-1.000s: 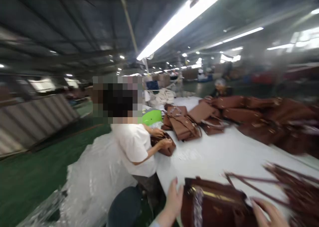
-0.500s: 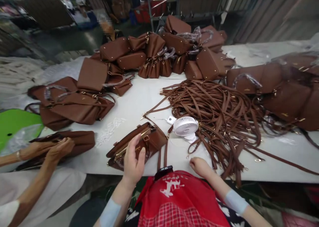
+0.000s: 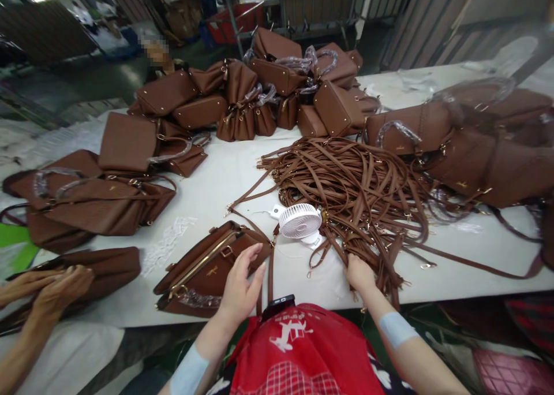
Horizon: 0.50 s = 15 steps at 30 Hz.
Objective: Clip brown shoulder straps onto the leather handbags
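Observation:
My left hand (image 3: 243,284) is open, thumb apart from the fingers, over the right side of a brown handbag (image 3: 197,279) with gold trim and a plastic-wrapped handle. The bag lies at the table's front edge, with a strap running from its right end. My right hand (image 3: 360,272) has its fingers curled at the near left edge of a big heap of brown straps (image 3: 346,181) with gold clasps. It seems to grip a strap there, though the fingertips are partly hidden. A small white fan (image 3: 300,222) stands between the bag and the heap.
Piled brown handbags (image 3: 199,112) line the back and both sides of the table (image 3: 234,170). At the left, a co-worker's hands (image 3: 60,288) work on another bag (image 3: 112,271). White bits (image 3: 171,245) lie between the bags. A black device (image 3: 279,305) sits at my apron.
My right hand has moved from bare table to the edge of the strap heap. My left hand stays open by the handbag. The whole view has shifted, so most table items appear further left.

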Available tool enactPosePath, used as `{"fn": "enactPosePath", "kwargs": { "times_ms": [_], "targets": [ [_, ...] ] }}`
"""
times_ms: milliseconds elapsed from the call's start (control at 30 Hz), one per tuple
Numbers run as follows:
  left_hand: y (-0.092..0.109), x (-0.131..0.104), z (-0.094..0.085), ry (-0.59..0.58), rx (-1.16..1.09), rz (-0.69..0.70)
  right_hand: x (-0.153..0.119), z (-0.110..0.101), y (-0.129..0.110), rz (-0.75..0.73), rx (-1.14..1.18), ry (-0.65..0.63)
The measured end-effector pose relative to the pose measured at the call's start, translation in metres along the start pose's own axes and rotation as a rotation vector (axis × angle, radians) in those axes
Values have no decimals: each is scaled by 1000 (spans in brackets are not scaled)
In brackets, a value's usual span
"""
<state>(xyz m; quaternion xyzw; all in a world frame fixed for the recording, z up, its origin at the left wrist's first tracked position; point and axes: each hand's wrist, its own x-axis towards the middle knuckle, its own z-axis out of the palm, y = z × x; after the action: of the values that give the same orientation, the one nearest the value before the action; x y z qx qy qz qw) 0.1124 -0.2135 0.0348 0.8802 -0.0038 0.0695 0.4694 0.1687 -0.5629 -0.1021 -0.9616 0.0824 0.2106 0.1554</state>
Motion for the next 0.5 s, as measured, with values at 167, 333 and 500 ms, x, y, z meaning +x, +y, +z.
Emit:
{"fn": "enactPosePath", "kwargs": {
  "times_ms": [167,333,500],
  "targets": [
    [1,-4,-1,-57,17,-7,-6,-19,-3,-56,274,-102],
    [17,-5,2,-258,-53,-11,-33,-47,-18,-189,786,-243],
    [44,-5,20,-517,-138,68,-60,-59,-57,-164,1556,-424]
  ]
}}
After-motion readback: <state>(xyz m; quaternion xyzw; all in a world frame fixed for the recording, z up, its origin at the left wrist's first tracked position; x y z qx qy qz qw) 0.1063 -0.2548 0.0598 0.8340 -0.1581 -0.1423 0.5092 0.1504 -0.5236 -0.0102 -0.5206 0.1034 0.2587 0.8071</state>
